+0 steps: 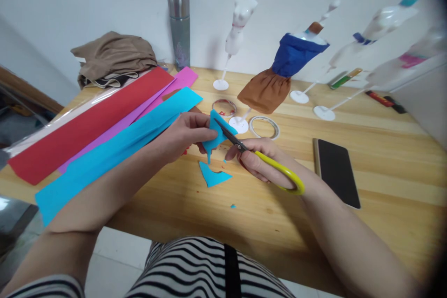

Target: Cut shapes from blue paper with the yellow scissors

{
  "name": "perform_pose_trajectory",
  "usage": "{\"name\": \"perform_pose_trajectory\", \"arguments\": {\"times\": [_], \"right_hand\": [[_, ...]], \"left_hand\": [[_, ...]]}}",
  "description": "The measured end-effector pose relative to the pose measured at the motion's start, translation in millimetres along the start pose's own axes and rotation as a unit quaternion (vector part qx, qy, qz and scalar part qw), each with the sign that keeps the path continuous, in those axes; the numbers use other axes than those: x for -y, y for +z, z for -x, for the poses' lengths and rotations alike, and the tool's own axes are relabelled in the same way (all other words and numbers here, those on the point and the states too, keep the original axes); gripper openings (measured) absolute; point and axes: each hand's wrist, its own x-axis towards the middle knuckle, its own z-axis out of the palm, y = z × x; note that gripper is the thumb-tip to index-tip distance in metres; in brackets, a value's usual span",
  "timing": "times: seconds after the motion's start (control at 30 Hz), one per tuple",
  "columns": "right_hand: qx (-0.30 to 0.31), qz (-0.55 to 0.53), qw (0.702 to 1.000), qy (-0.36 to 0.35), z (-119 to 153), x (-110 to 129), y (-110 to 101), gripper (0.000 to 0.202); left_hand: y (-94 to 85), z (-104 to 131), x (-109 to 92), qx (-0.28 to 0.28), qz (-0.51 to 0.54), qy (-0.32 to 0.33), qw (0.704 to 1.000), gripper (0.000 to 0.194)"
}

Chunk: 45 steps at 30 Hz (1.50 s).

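My left hand [193, 131] pinches a small blue piece [217, 136] above the wooden table. My right hand [260, 159] is wrapped round scissors with yellow handles [279, 170], whose dark blades lie against the blue piece and point up and left. Below my hands, a blue offcut [213, 176] with a curved edge lies on the table, with a tiny blue scrap [233, 206] nearer the front. Beneath my left forearm stretches a long blue strip [115, 149]. Whether the blades are fully closed is hard to tell.
Red sheet [94, 123], purple sheet [185, 75] and brown cloth [117, 58] lie left. A flask [179, 32] stands at the back. Several white mannequins, one in a blue and brown dress [279, 72], stand back right. Tape rolls [264, 127] lie centrally, a phone [337, 172] right.
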Motion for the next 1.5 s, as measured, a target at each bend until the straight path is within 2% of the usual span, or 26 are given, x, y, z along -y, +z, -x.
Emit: {"name": "perform_pose_trajectory", "arguments": {"times": [0.2, 0.4, 0.57, 0.77, 1.07, 1.27, 1.5], "right_hand": [[-0.019, -0.019, 1.000, 0.009, 0.9, -1.6, 1.7, 0.060], [-0.022, -0.030, 0.999, 0.017, 2.0, 1.1, 5.1, 0.061], [-0.039, -0.036, 0.998, 0.037, 2.7, 5.6, 7.7, 0.063], [-0.018, -0.034, 0.999, 0.025, 1.4, -0.4, 6.3, 0.063], [-0.028, -0.057, 0.998, 0.029, 1.2, -6.3, 9.4, 0.056], [-0.011, -0.053, 0.999, -0.005, -4.0, -20.0, 9.4, 0.059], [-0.015, -0.046, 0.999, -0.017, -3.9, -22.0, 9.9, 0.061]], "left_hand": [[1.3, -8.3, 10.4, 0.015, 0.024, -0.004, 1.000, 0.023], [4.6, -8.8, 15.3, -0.015, 0.046, 0.011, 0.999, 0.026], [5.5, -4.7, 10.5, -0.030, 0.050, 0.010, 0.998, 0.027], [5.1, -6.5, 11.2, -0.027, 0.055, 0.022, 0.998, 0.025], [5.2, -4.9, 10.3, -0.041, 0.004, 0.040, 0.998, 0.032], [13.2, 4.5, 0.4, -0.057, 0.004, 0.023, 0.998, 0.023], [16.8, 4.7, 3.5, -0.062, 0.046, 0.036, 0.996, 0.024]]}}
